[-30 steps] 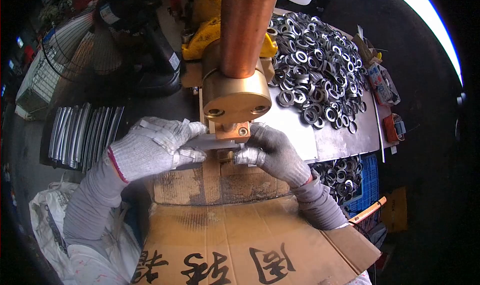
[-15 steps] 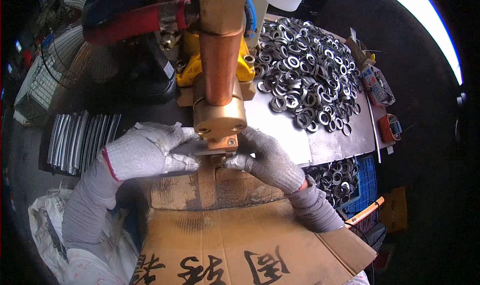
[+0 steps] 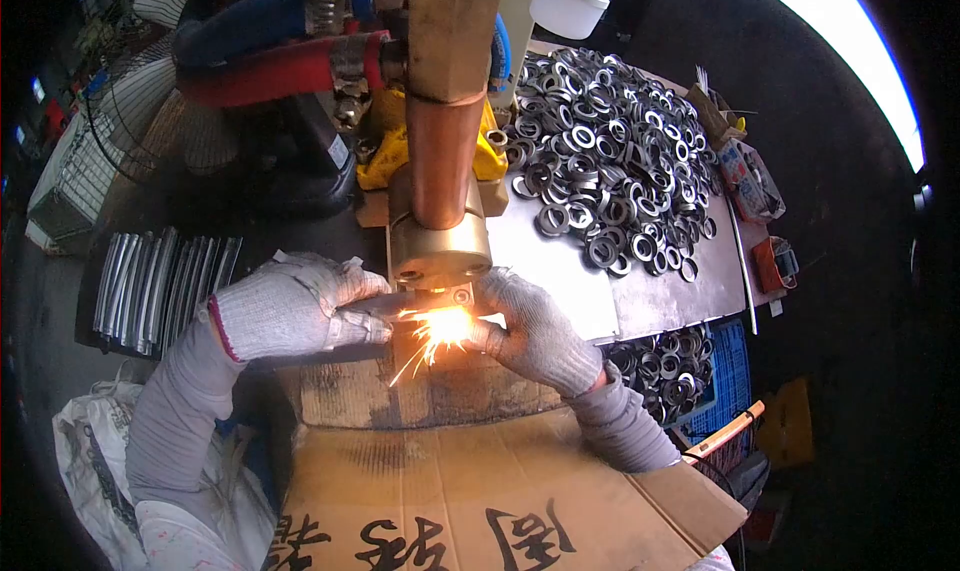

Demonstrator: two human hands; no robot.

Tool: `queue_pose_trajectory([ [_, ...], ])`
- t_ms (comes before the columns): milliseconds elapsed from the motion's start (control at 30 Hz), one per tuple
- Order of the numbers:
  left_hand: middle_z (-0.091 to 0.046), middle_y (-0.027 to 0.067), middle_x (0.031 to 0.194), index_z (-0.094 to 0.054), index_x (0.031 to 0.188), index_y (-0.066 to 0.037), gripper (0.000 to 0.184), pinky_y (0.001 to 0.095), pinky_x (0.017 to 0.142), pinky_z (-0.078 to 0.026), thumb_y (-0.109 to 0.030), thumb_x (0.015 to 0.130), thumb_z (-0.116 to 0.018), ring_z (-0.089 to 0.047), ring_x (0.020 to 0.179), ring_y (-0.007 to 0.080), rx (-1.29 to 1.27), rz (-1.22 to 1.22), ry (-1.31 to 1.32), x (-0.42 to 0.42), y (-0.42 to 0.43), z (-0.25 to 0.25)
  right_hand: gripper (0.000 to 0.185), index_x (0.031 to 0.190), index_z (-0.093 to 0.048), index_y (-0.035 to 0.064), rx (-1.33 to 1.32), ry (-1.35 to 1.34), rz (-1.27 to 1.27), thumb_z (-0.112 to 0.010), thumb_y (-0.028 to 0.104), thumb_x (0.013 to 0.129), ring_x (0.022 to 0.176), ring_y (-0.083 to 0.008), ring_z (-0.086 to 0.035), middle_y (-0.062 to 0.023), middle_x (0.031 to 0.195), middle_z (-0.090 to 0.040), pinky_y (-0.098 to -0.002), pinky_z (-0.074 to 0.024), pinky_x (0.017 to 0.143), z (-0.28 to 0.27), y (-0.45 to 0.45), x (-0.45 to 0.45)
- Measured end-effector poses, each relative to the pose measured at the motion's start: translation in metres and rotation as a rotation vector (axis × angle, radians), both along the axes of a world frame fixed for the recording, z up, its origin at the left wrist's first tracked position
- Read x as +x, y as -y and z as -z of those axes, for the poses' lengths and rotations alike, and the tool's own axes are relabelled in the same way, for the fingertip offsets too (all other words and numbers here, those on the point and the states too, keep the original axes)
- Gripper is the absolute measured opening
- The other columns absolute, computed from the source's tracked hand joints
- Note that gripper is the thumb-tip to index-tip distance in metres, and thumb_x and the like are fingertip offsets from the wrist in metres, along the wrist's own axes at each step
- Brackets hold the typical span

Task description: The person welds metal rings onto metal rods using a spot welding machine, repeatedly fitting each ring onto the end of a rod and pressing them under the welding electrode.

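A copper electrode of a spot welder comes down in the middle, ending in a brass-coloured head. Bright sparks burst just under that head. My left hand, in a pale knit glove, pinches a dark flat metal strip that reaches in under the electrode. On the other side, my right hand, gloved too, has its thumb and fingers closed right beside the sparks. Whatever it holds is hidden by the glare and the glove.
Many metal rings are heaped on the metal table at right, with more rings in a blue crate below. Metal strips lie in a row at left. A cardboard sheet is in front of me. Red hose runs overhead.
Sparks have appeared between my hands under the electrode. The view has shifted slightly, and both hands stay at the welder in nearly the same pose.
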State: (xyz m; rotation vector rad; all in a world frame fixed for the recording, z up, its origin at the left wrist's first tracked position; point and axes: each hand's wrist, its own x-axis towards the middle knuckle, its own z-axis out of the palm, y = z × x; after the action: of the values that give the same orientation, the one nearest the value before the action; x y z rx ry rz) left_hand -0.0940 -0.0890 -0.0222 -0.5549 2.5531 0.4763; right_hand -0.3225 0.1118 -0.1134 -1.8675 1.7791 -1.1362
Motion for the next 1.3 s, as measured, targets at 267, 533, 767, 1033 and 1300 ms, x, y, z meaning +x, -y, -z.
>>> queue_pose_trajectory([
  [267,-0.076,0.0206,0.094,-0.077,0.114,-0.011,0.037,0.0519,0.077,-0.062,-0.046,0.103,-0.072,-0.078,0.093,0.0368,-0.319,0.198,-0.310,0.017,-0.021,0.036,0.074,0.155,-0.058,-0.0056,0.276,0.428,-0.053,-0.090,0.028,0.097,0.125,-0.0254,-0.073,-0.0218,0.141,-0.074,-0.0393,-0.0588,0.108,-0.007,-0.006,-0.014],
  [533,-0.076,0.0071,0.127,-0.081,0.117,-0.013,0.026,0.0472,0.111,-0.054,-0.034,0.106,-0.072,-0.067,0.125,0.0304,-0.306,0.005,-0.703,0.105,0.028,0.107,0.042,0.134,-0.075,-0.0025,0.245,0.440,-0.055,-0.086,0.017,0.099,0.104,-0.0166,-0.074,-0.0113,0.118,-0.082,-0.0352,-0.0591,0.096,-0.011,-0.001,-0.006],
  [767,-0.071,0.0101,0.140,-0.078,0.119,-0.011,0.027,0.0508,0.121,-0.044,-0.031,0.108,-0.062,-0.058,0.138,0.0349,-0.992,-0.433,-0.484,0.183,0.065,0.204,0.042,0.134,-0.075,-0.0026,0.225,0.314,-0.060,-0.087,0.013,0.098,0.109,-0.0160,-0.072,-0.0097,0.120,-0.082,-0.0348,-0.0573,0.100,-0.022,0.000,0.000],
  [1033,-0.067,0.0126,0.147,-0.075,0.132,-0.007,0.047,0.0533,0.129,-0.037,-0.039,0.097,-0.078,-0.051,0.148,0.0370,-0.807,-0.378,-0.571,0.148,0.002,0.177,0.041,0.134,-0.073,-0.0037,0.256,0.451,-0.026,-0.087,0.011,0.098,0.107,-0.0152,-0.071,-0.0089,0.119,-0.081,-0.0339,-0.0585,0.098,-0.019,-0.001,0.004],
  [1300,-0.075,0.0118,0.130,-0.078,0.118,-0.006,0.029,0.0507,0.121,-0.046,-0.028,0.100,-0.072,-0.062,0.136,0.0346,-0.712,-0.289,-0.554,0.143,0.012,0.166,0.037,0.132,-0.072,-0.0024,0.266,0.429,-0.048,-0.085,0.008,0.099,0.106,-0.0118,-0.069,-0.0057,0.119,-0.079,-0.0325,-0.0587,0.096,-0.021,-0.001,0.004],
])
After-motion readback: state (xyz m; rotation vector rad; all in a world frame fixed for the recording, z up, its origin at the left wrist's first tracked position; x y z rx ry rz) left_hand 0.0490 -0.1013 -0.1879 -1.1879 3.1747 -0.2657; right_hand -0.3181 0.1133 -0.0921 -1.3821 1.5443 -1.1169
